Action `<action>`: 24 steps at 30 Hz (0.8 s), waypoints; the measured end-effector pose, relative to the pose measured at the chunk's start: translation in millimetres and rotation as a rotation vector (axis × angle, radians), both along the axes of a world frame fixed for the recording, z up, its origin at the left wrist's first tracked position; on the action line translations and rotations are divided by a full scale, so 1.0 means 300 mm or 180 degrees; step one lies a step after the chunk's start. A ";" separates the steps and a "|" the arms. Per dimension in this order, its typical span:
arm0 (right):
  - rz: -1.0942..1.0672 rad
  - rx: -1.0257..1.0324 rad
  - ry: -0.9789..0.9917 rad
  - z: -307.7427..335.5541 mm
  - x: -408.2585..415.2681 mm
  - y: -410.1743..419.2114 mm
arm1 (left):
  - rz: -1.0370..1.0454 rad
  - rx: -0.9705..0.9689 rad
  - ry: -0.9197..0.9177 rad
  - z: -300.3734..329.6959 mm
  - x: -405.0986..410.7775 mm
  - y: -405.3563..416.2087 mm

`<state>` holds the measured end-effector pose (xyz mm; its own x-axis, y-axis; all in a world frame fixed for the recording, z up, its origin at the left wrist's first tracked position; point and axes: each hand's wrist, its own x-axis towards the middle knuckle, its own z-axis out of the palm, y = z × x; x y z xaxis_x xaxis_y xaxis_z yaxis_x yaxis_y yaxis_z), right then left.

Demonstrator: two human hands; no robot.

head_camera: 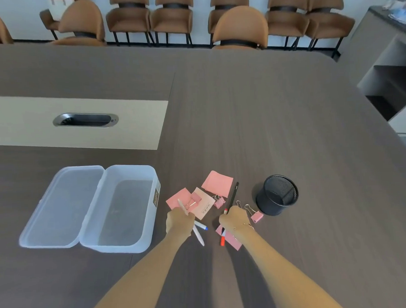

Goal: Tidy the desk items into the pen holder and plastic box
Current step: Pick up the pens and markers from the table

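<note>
- The left hand (179, 222) has its grip pinched round a pale pen (182, 207), whose tip pokes up past the knuckles over the pink notes.
- The right hand (235, 219) is pressed together on a long black pencil (233, 194) near its lower end; the rest slants up towards the far note.
- Both sticks look light, stiff and smooth; I'd judge a mid-shaft hold steadier for dropping them upright.
- A white pen (199, 236), a blue-capped pen (201, 225) and a red marker (222, 238) lie on the counter (290, 125) between the wrists.
- Pink sticky notes (217, 183) look flimsy, best lifted by an edge; pink binder clips (255, 215) are small and hard.
- The black mesh pen holder (278, 194) stands just right of the pile, and the clear plastic box (127, 207) sits open to the left.
</note>
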<state>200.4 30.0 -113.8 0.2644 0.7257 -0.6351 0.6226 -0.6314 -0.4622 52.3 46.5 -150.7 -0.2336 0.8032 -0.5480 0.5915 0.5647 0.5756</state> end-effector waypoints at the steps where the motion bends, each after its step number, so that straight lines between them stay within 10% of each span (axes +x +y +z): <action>1: 0.0076 -0.0039 -0.0074 -0.005 0.015 0.006 | 0.0042 0.0033 0.0029 -0.006 0.009 0.001; 8: 0.0513 -0.0003 -0.0642 -0.048 0.082 0.000 | 0.0819 -0.0064 -0.0064 -0.018 0.055 0.003; 15: 0.0644 0.0434 -0.0329 0.018 0.106 0.008 | 0.0142 -0.0247 0.0062 0.077 0.047 0.030; 24: -0.0260 0.1615 0.0013 0.403 0.449 0.060 | -0.1020 0.1421 -0.1225 0.514 0.348 0.224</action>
<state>335.1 48.1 7.2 0.3314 0.9200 -0.2095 0.5781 -0.3734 -0.7255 156.6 113.5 3.4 0.1997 0.9693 -0.1435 0.3961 0.0541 0.9166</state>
